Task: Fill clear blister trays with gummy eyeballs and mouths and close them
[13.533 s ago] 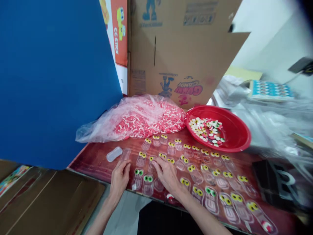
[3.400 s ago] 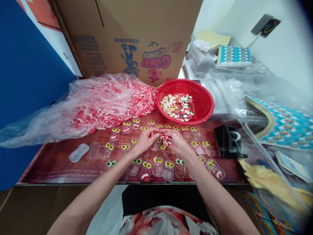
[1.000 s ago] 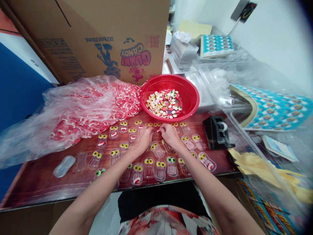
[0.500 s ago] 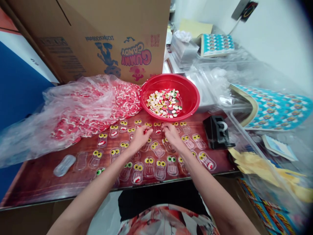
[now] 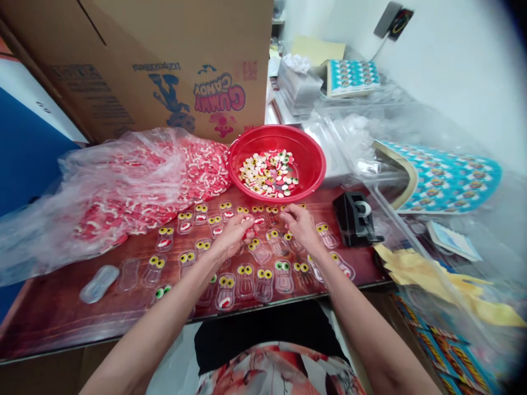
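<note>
Several clear plastic blister trays (image 5: 246, 277) with gummy eyes lie in rows on the red-brown table (image 5: 61, 312). Some also hold a red-and-white mouth gummy. My left hand (image 5: 233, 233) is curled over the middle rows with red-and-white mouth gummies (image 5: 248, 229) in its fingers. My right hand (image 5: 300, 222) reaches over the far row just below the red bowl (image 5: 315, 164), fingertips down on a tray; what it holds is hidden. The bowl holds loose eye gummies (image 5: 267, 173). A clear bag of red-and-white mouth gummies (image 5: 135, 181) lies at the left.
A large cardboard box (image 5: 164, 60) marked Gummy Candy stands behind the bag. A black tape dispenser (image 5: 354, 218) sits right of the trays. Clear plastic sheets, blue printed cards (image 5: 444, 181) and yellow paper (image 5: 428, 280) crowd the right. An empty clear tray (image 5: 99, 283) lies at the left.
My right hand has shifted right along the far row of trays. My left hand has drawn back a little toward me, still curled on mouth gummies. The view has panned slightly.
</note>
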Available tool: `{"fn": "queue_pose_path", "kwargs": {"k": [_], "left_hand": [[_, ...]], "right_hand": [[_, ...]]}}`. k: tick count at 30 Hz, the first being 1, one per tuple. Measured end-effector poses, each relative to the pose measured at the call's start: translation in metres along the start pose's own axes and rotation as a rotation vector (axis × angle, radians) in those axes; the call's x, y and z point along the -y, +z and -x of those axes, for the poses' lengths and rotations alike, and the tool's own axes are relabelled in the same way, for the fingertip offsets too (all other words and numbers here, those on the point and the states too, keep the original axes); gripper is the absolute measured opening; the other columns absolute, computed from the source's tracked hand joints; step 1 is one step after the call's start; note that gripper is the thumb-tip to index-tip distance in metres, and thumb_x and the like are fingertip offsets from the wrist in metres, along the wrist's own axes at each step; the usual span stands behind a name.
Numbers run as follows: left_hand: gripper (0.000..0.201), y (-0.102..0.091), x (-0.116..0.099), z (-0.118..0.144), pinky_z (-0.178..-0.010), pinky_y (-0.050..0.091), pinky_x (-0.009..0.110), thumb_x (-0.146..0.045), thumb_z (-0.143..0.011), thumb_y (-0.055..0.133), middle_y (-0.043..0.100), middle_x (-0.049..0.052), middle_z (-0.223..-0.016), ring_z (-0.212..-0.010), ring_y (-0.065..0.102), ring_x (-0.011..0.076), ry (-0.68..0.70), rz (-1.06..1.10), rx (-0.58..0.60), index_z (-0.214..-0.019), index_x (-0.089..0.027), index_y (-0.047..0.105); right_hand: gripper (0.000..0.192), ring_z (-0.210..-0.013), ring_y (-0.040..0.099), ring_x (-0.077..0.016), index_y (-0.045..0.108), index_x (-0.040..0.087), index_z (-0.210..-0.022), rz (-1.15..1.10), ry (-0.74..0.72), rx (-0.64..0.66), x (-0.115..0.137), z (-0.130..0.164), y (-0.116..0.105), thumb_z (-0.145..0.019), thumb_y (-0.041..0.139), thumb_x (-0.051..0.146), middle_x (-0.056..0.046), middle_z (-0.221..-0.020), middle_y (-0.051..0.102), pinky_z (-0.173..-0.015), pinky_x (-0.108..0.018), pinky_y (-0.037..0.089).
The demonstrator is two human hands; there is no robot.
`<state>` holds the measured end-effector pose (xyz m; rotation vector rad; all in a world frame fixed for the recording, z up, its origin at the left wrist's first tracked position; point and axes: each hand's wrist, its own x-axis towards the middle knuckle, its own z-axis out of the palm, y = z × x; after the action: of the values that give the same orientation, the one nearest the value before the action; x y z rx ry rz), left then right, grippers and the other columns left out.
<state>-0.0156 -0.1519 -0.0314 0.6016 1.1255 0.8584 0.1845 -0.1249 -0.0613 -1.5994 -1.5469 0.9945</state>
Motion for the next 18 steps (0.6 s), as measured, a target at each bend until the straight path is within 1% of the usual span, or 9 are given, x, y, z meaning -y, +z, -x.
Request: {"fn": "queue_pose_path", "kwargs": {"k": [3, 5, 7, 10, 12, 14, 16, 18], "left_hand": [[0.018, -0.003, 0.002, -0.001, -0.041, 0.022, 0.014, -0.024, -0.077, 0.067, 0.058, -0.002, -0.064, -0.04, 0.037, 0.002, 0.005, -0.026, 0.005, -0.087, -0.016, 0.054], [0.018, -0.004, 0.003, -0.001, -0.041, 0.022, 0.015, -0.023, -0.076, 0.066, 0.058, -0.002, -0.064, -0.039, 0.037, 0.0021, -0.007, -0.035, -0.006, -0.089, -0.016, 0.056], [0.018, -0.004, 0.004, -0.002, -0.041, 0.021, 0.015, -0.02, -0.074, 0.064, 0.058, -0.002, -0.064, -0.039, 0.037, 0.0023, -0.01, -0.038, -0.013, -0.09, -0.016, 0.056], [0.018, -0.005, 0.006, -0.002, -0.041, 0.019, 0.016, -0.017, -0.072, 0.061, 0.059, -0.002, -0.063, -0.039, 0.037, 0.0024, 0.005, -0.043, -0.012, -0.09, -0.016, 0.056], [0.018, -0.005, 0.007, -0.002, -0.041, 0.019, 0.015, -0.018, -0.073, 0.06, 0.058, -0.003, -0.063, -0.039, 0.036, 0.0023, 0.02, -0.046, -0.006, -0.09, -0.017, 0.055], [0.018, -0.005, 0.008, -0.001, -0.042, 0.019, 0.015, -0.019, -0.073, 0.059, 0.058, -0.003, -0.062, -0.039, 0.037, 0.0025, 0.035, -0.041, -0.007, -0.09, -0.017, 0.053], [0.019, -0.005, 0.009, 0.0, -0.042, 0.019, 0.015, -0.019, -0.073, 0.059, 0.059, -0.003, -0.062, -0.04, 0.038, 0.0029, 0.045, -0.036, -0.013, -0.09, -0.019, 0.051], [0.02, -0.006, 0.009, 0.001, -0.042, 0.02, 0.015, -0.019, -0.073, 0.059, 0.059, -0.004, -0.062, -0.04, 0.039, 0.0035, 0.052, -0.039, -0.018, -0.09, -0.02, 0.049]], "right_hand": [[0.017, -0.067, 0.059, -0.0165, 0.064, 0.02, -0.085, 0.088, 0.004, 0.012, -0.007, -0.006, 0.005, -0.081, 0.05, 0.027, -0.002, -0.078, 0.068, -0.066, -0.027, 0.043], [0.019, -0.073, 0.061, -0.0173, 0.063, 0.019, -0.09, 0.089, 0.029, 0.017, -0.011, -0.009, 0.008, -0.079, 0.049, 0.021, -0.004, -0.085, 0.07, -0.068, -0.028, 0.045], [0.021, -0.076, 0.062, -0.0173, 0.061, 0.019, -0.093, 0.066, 0.028, 0.033, -0.014, -0.01, 0.01, -0.076, 0.048, 0.017, -0.004, -0.089, 0.071, -0.07, -0.027, 0.046], [0.02, -0.064, 0.061, -0.0157, 0.058, 0.02, -0.095, 0.009, 0.02, 0.057, -0.013, -0.007, 0.008, -0.079, 0.047, 0.017, -0.003, -0.083, 0.072, -0.066, -0.027, 0.046], [0.015, -0.053, 0.057, -0.0141, 0.057, 0.021, -0.096, -0.017, 0.004, 0.06, -0.01, -0.004, 0.006, -0.083, 0.05, 0.023, -0.001, -0.079, 0.072, -0.061, -0.027, 0.044], [0.011, -0.047, 0.054, -0.0134, 0.057, 0.022, -0.091, -0.01, -0.02, 0.047, -0.007, -0.002, 0.003, -0.085, 0.053, 0.03, 0.0, -0.074, 0.071, -0.057, -0.027, 0.042], [0.014, -0.05, 0.055, -0.0143, 0.059, 0.022, -0.082, 0.038, -0.048, 0.014, -0.005, -0.001, 0.002, -0.086, 0.056, 0.035, 0.001, -0.067, 0.068, -0.057, -0.026, 0.041], [0.018, -0.058, 0.058, -0.0161, 0.063, 0.021, -0.077, 0.101, -0.07, -0.027, -0.004, -0.001, 0.002, -0.086, 0.057, 0.034, 0.0, -0.066, 0.067, -0.063, -0.027, 0.042]]}}
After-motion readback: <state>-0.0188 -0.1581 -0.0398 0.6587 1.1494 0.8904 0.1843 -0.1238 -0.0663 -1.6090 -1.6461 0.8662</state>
